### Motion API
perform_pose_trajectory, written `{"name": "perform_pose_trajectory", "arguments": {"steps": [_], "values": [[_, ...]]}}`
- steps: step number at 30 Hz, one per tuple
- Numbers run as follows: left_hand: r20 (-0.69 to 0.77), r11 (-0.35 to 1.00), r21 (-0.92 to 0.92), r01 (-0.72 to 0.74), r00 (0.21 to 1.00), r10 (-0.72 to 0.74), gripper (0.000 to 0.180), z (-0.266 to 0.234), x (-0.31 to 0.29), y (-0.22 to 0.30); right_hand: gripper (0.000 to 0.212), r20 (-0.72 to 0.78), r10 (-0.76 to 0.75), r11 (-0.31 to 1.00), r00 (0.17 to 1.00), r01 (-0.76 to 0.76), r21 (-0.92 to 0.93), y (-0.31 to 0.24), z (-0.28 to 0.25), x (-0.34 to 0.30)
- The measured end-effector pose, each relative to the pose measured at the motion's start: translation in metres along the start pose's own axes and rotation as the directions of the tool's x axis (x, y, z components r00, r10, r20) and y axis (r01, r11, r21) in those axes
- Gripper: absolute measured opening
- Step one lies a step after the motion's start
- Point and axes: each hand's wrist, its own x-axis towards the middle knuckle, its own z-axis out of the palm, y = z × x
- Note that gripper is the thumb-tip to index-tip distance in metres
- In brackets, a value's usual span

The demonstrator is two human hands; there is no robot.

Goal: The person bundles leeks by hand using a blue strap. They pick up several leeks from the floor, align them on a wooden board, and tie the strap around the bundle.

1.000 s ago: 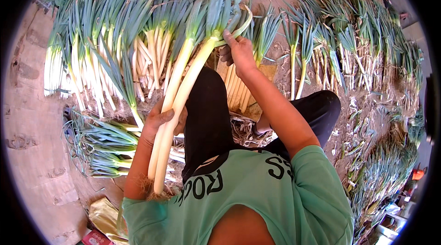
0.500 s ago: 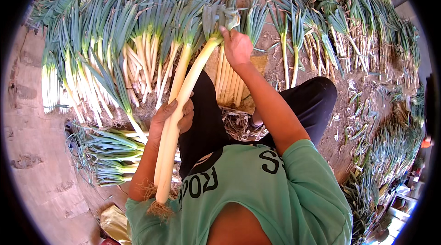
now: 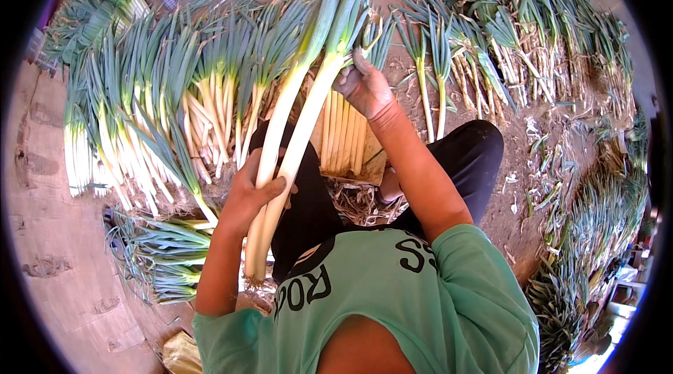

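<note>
Leeks [image 3: 307, 128], long; pale-stemmed, green-leaved

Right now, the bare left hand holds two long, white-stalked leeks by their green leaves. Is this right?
Not quite: the head view shows the bare left hand holding the two long, white-stalked leeks by their pale lower stalks, not their green leaves.

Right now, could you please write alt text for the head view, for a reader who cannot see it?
A seated person grips two long leeks with the left hand by their pale lower parts, the right hand at one where white turns green. More leeks lie in rows on the ground left and right.
</note>
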Motion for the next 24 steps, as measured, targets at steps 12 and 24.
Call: {"name": "perform_pose_trajectory", "arguments": {"steps": [12,24], "values": [[0.051,0.985,-0.141,0.098,0.995,-0.091,0.054,0.017,-0.008,-0.021,0.032,0.451,-0.064,0.972,0.89,-0.047,0.23,0.003,0.045,-0.006],[0.08,0.991,-0.121,0.058,0.996,-0.048,0.064,0.023,-0.004,-0.024,0.029,0.101,-0.029,0.985,0.994,0.045,-0.166,-0.007,0.044,-0.014]]}}
